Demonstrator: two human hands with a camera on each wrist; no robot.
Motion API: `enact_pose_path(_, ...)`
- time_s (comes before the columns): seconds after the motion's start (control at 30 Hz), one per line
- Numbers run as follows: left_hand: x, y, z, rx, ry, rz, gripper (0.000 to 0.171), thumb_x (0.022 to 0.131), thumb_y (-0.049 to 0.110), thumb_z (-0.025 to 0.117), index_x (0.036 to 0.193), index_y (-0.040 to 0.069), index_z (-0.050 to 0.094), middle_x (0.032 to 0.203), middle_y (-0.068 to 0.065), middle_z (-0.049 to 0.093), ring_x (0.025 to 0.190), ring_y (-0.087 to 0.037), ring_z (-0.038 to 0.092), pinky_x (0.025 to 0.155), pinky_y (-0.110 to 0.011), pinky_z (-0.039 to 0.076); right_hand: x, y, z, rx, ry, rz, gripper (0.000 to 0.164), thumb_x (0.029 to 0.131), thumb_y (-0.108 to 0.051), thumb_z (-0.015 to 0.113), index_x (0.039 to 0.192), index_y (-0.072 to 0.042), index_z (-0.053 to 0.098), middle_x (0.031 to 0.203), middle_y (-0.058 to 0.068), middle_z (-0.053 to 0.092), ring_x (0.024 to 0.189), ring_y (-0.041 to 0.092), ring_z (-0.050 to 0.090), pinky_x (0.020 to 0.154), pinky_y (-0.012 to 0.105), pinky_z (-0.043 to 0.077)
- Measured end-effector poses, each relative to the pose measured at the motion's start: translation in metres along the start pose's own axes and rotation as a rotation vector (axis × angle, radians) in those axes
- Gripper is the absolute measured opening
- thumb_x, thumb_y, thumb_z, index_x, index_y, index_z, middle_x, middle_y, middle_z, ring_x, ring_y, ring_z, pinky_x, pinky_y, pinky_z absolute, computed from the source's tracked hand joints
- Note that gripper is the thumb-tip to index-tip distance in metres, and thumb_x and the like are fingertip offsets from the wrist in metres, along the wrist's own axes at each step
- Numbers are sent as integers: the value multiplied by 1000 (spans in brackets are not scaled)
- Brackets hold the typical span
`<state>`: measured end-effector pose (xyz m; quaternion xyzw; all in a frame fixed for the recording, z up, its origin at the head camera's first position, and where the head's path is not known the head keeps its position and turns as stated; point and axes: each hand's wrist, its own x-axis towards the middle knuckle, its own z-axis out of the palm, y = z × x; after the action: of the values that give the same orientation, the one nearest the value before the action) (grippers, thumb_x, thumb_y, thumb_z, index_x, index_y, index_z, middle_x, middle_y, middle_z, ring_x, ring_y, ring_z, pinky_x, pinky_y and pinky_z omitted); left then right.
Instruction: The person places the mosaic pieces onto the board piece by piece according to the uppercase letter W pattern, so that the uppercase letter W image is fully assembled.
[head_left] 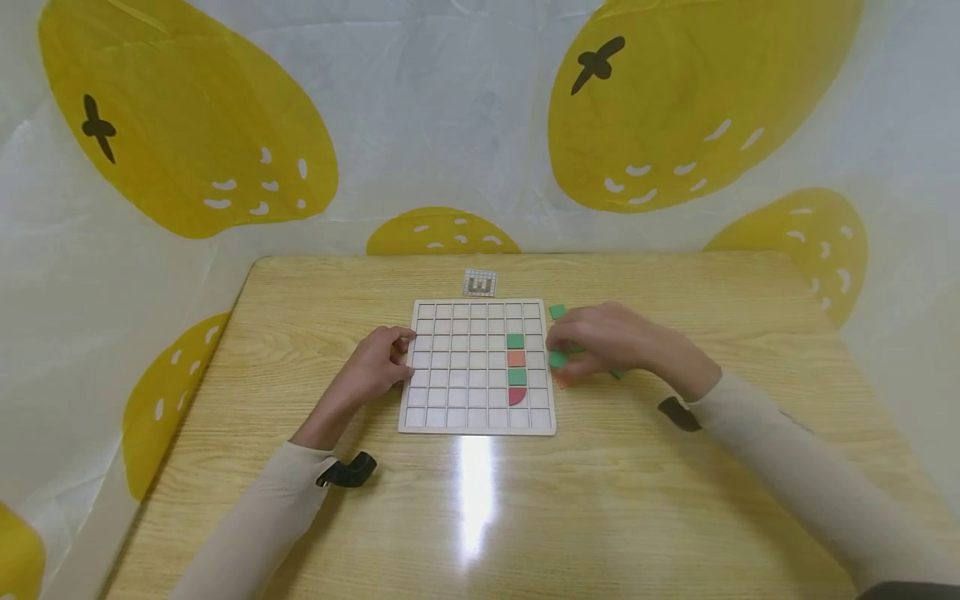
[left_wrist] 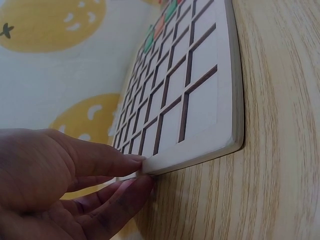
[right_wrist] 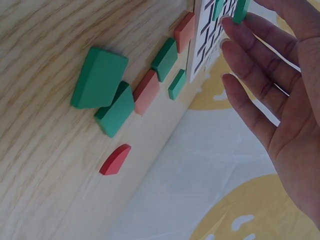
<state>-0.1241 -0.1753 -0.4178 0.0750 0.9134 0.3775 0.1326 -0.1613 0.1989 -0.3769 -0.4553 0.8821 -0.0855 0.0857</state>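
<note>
A pale square board (head_left: 457, 400) with a grid of recessed cells lies on the table. Toward its right side, one column holds a green tile (head_left: 515, 341), an orange tile (head_left: 516, 358), another green tile (head_left: 517, 377) and a red round-cornered piece (head_left: 517, 396). At the board's left edge, my left hand (head_left: 371, 364) pinches the rim, thumb on top and fingers (left_wrist: 142, 187) against the side. Just off the right edge is my right hand (head_left: 603, 337); in the right wrist view it pinches a green tile (right_wrist: 241, 10) at its fingertips, the thumb partly out of frame.
Several loose pieces lie right of the board, among them a stacked green tile (right_wrist: 100, 77), an orange tile (right_wrist: 147, 91) and a red rounded piece (right_wrist: 115, 160). A small card with a dark grid pattern (head_left: 480, 282) lies behind the board. A lemon-print sheet (head_left: 442, 125) encloses the table.
</note>
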Motion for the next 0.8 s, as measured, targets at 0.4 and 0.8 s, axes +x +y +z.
enact_pose_path(0.4, -1, 1, -1, -10, -7, -9, 58, 84, -7, 73, 139, -5, 54, 112, -19, 57, 98, -30, 58, 77, -35, 53, 12, -7, -3, 4, 4, -53, 23, 82, -32, 80, 101, -21, 73, 84, -8, 63, 76, 5, 52, 59, 25, 43)
enact_pose_path(0.8, 4, -1, -2, -1, -7, -19, 59, 84, -7, 74, 139, -5, 54, 112, -18, 57, 99, -29, 58, 77, -35, 52, 28, -14, -4, 22, 9, -110, 23, 84, -29, 81, 103, -20, 72, 92, -7, 68, 84, 13, 61, 60, 25, 45)
